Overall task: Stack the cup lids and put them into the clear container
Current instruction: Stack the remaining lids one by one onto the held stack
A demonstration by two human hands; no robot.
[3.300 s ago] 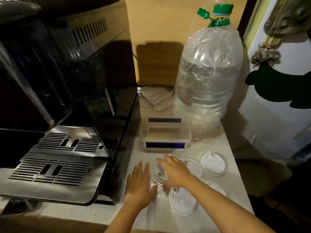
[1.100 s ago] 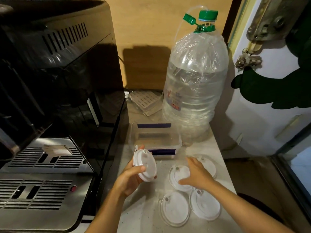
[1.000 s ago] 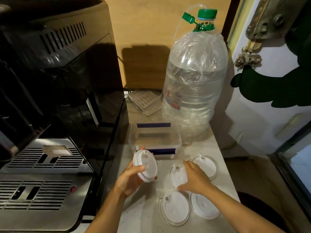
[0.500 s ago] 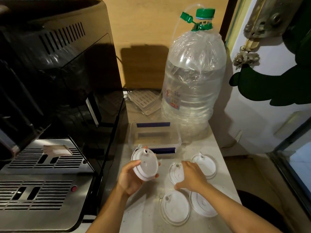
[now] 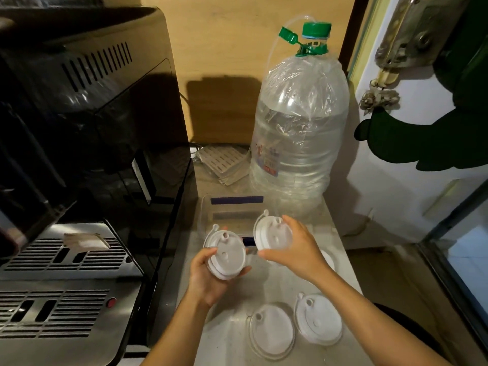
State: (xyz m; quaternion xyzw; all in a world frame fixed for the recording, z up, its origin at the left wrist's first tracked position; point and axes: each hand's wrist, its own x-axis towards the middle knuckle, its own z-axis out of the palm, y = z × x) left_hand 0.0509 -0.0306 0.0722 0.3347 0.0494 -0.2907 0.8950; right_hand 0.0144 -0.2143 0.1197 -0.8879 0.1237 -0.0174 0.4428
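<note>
At mid-frame the left hand [image 5: 208, 276] grips a white lid [image 5: 226, 256], tilted with its face toward the camera and its sip hole toward the top of the frame. Just right of it, the right hand [image 5: 295, 249] pinches a second lid [image 5: 273, 235], tilted the same way, above the near edge of the clear container [image 5: 208, 210]. Two more lids [image 5: 272, 331] [image 5: 318, 322] lie flat at lower centre on the counter [image 5: 227, 347].

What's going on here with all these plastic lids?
A person is gathering white cup lids to stack. The left hand holds one lid, the right hand holds another beside it, both above the counter. Two more lids lie flat nearer the person. The clear container behind the hands has no lids in it yet.
</note>
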